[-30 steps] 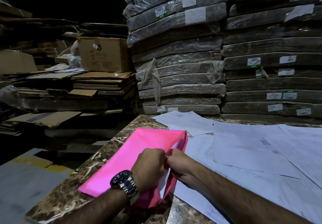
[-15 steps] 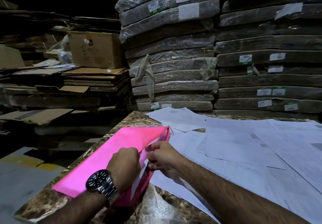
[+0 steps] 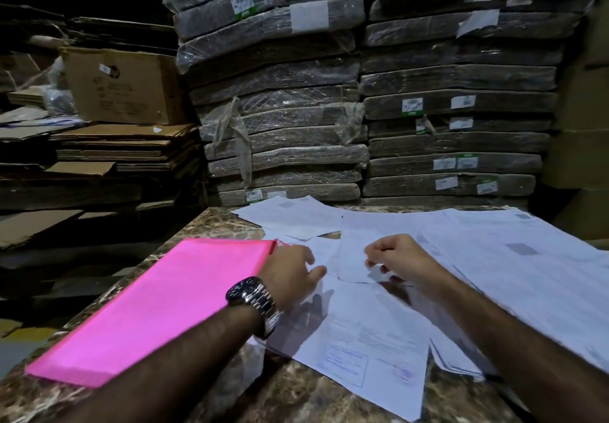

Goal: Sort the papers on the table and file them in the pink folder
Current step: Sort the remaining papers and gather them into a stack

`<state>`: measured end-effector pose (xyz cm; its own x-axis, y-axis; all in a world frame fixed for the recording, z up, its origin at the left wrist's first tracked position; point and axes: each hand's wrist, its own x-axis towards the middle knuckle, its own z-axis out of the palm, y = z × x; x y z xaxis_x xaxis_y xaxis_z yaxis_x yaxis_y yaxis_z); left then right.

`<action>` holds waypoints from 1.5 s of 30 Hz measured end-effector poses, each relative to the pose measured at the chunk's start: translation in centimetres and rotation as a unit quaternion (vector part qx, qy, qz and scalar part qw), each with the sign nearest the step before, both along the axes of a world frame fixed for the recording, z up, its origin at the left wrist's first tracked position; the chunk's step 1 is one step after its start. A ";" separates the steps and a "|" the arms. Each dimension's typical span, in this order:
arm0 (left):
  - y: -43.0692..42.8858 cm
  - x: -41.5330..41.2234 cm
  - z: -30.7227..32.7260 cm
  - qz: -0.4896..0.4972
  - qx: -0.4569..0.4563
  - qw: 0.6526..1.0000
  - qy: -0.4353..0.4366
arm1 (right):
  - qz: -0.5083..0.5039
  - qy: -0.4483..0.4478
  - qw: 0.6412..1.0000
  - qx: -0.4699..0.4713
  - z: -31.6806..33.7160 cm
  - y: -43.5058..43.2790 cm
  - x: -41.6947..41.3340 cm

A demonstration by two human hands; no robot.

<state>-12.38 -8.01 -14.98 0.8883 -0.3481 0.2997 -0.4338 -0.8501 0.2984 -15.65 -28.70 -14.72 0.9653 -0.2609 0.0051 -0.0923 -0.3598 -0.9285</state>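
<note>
1. While the pink folder [image 3: 158, 304] lies flat and closed along the left edge of the worktop [image 3: 296, 389], long side running from the near-left corner toward the middle, both hands sit to its right, over the papers [image 3: 494, 258].
2. Left hand [image 3: 290, 272], watch [image 3: 252, 297] on the wrist: just beside the folder's far right corner. Its fingers [image 3: 304, 254] are relaxed and slightly spread, thumb out, holding nothing. Contact with the papers: cannot tell. Its shadow falls on the page beneath. The forearm crosses over the folder's near right side.
3. Right hand [image 3: 400, 258]: mid-worktop, fingers [image 3: 374, 251] curled in. Thumb and fingertips pinch the lifted corner of one sheet [image 3: 354, 267]. Some blur there.
4. Papers: loose white printed pages, overlapping, spread from the middle to the right edge and back to the far edge. One page with boxed print reaches close to the near edge.
5. Behind the far edge: two tall stacks of plastic-wrapped bundles [image 3: 280, 93] with white labels.
6. Beyond the left edge: cardboard box [image 3: 122, 86] on piles of flattened cardboard [image 3: 115, 149].
</note>
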 end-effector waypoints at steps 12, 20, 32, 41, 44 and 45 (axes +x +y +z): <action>-9.2 5.7 -0.2 0.050 0.089 0.987 0.121 | -0.095 0.033 0.971 -0.219 -1.8 -6.5 1.4; -10.3 7.8 1.0 0.078 -0.007 0.971 0.226 | -0.089 0.031 0.977 -0.192 -2.0 -6.8 1.2; -7.3 7.6 1.3 0.026 -0.384 0.818 0.426 | -0.204 -0.013 0.971 -0.128 -1.9 -7.8 1.3; -0.9 4.6 2.5 -0.020 -0.386 0.814 0.434 | -0.114 0.023 0.972 0.205 -0.8 -6.1 -0.3; 1.0 2.9 2.4 -0.042 -0.339 0.824 0.453 | -0.045 0.038 0.981 0.187 -0.6 -5.8 -0.8; 1.5 2.6 2.2 -0.040 -0.325 0.834 0.444 | -0.009 0.048 0.980 0.192 -0.4 -5.6 -1.1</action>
